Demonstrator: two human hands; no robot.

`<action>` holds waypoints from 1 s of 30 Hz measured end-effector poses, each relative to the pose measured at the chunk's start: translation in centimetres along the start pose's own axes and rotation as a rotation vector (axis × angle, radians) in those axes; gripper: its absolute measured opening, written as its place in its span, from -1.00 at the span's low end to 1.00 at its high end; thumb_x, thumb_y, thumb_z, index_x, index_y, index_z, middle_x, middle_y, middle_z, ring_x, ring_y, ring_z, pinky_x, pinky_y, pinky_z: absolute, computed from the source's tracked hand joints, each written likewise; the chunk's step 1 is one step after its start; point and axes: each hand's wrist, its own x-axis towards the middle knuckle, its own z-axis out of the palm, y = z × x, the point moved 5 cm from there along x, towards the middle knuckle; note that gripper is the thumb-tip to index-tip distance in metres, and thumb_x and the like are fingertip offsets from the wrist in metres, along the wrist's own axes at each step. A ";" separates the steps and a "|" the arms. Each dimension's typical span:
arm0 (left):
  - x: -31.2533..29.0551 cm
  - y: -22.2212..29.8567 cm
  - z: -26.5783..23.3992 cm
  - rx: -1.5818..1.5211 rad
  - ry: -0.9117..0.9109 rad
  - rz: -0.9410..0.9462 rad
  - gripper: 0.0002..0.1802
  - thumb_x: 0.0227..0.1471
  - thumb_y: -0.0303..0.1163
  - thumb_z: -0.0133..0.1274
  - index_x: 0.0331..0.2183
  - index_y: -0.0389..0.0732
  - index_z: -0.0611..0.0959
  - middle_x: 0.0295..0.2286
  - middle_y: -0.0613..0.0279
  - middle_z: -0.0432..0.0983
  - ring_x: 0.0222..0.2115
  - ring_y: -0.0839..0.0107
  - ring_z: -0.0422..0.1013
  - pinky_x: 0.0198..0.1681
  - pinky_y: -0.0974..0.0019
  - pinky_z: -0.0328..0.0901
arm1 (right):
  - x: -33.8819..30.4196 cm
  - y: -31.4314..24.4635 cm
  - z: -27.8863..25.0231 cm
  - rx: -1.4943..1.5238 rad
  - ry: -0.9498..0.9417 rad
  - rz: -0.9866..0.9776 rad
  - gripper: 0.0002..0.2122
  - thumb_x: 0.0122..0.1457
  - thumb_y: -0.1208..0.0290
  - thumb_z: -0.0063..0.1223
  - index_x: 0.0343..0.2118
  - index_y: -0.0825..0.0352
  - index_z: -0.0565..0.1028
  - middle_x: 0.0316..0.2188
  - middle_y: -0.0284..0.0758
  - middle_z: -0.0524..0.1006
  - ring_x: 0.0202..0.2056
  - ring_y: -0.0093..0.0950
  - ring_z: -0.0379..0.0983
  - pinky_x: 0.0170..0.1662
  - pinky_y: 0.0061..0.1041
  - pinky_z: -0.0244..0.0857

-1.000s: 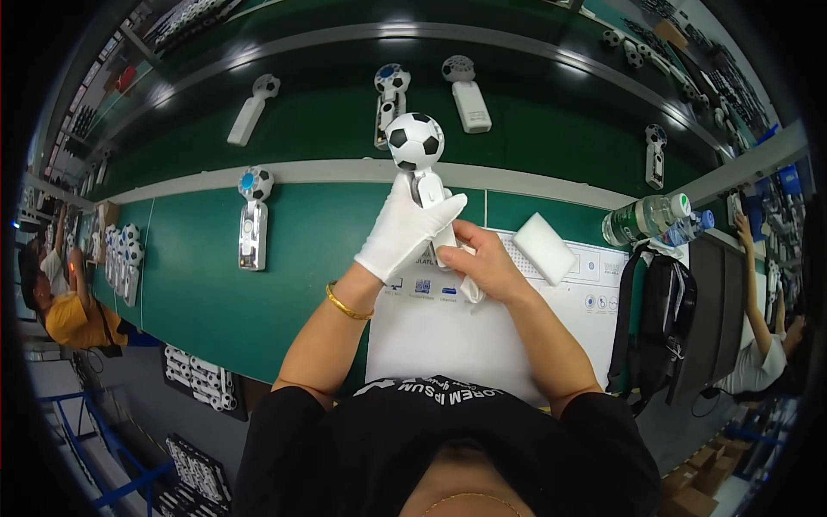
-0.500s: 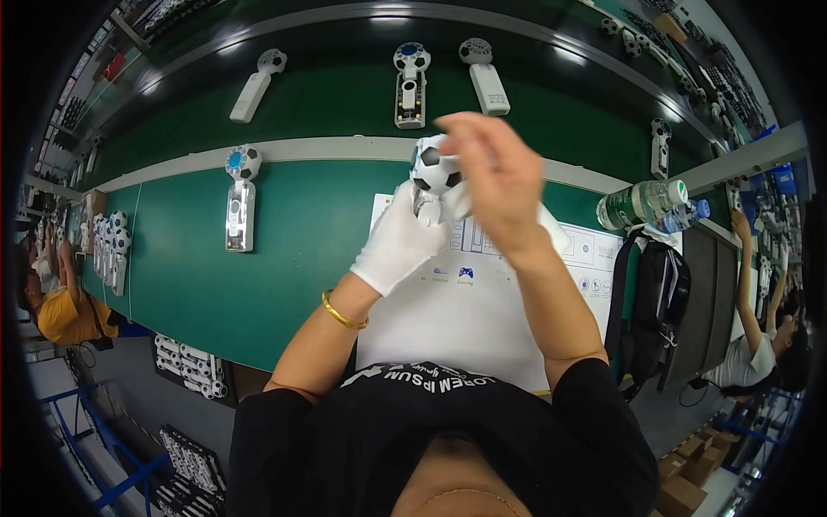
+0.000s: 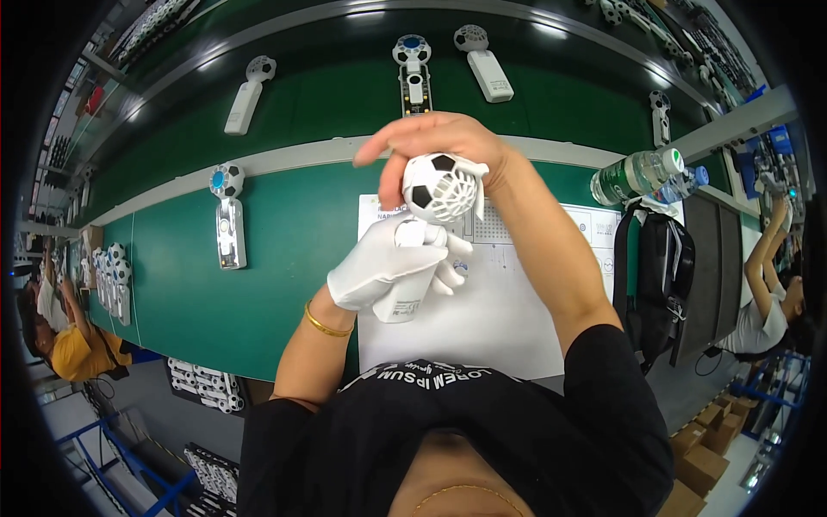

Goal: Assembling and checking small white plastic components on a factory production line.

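Presently, gloved left hand (image 3: 379, 263) clasps the device (image 3: 422, 231) by its handle (image 3: 403, 302); right hand (image 3: 448, 138) curves round the ball (image 3: 442, 189) — grip undeterminable. Another unit (image 3: 229, 233) lies at the desk's (image 3: 168, 267) far edge.

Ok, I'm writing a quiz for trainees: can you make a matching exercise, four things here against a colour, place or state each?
Things:
1. left hand
2. bracelet
3. right hand
4. bag

Descriptions:
A. bare, curved around the ball-shaped head
B. black, near the bottles
C. gloved in white, gripping the handle
D. gold

Pairs: 1-C, 2-D, 3-A, 4-B
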 end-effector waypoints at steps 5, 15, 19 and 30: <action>0.1 0.3 0.9 -0.557 -0.191 -0.073 -0.50 0.18 -0.08 -0.16 -0.12 -0.35 0.46 -0.39 0.05 0.52 -0.61 0.26 0.45 -0.61 0.27 0.38 | -1.1 -0.1 0.5 0.292 0.381 -0.395 -0.68 0.27 0.38 -0.18 0.05 0.33 0.40 -0.32 -0.25 0.61 -0.34 -0.54 0.51 -0.25 -0.59 0.38; 1.4 -0.5 0.5 -1.088 -0.495 -0.215 -0.34 0.20 0.12 -0.35 -0.14 -0.34 0.44 -0.53 0.16 0.40 -0.77 0.40 0.27 -0.78 0.33 0.19 | -1.7 -0.5 0.3 -0.435 0.671 -0.425 -0.67 0.29 0.36 -0.20 0.05 0.39 0.36 -0.26 -0.09 0.57 -0.40 -0.46 0.55 -0.31 -0.52 0.46; 2.1 -0.6 0.5 -1.189 -0.642 -0.238 -0.34 0.20 0.12 -0.36 -0.12 -0.34 0.43 -0.54 0.18 0.37 -0.78 0.44 0.22 -0.80 0.37 0.15 | -1.0 0.8 -2.3 0.202 0.654 -0.292 -0.69 0.28 0.39 -0.17 0.03 0.40 0.36 -0.28 -0.10 0.57 -0.44 -0.51 0.53 -0.35 -0.53 0.46; 6.2 4.1 -3.6 -0.274 0.086 -0.031 -0.53 0.15 -0.06 -0.09 -0.11 -0.29 0.44 -0.41 0.14 0.46 -0.63 0.44 0.39 -0.67 0.37 0.31 | -6.9 -1.5 -16.7 -0.860 1.273 -0.223 -0.66 0.15 0.23 0.07 -0.06 0.30 0.48 -0.27 -0.20 0.56 -0.23 -0.41 0.52 -0.15 -0.41 0.37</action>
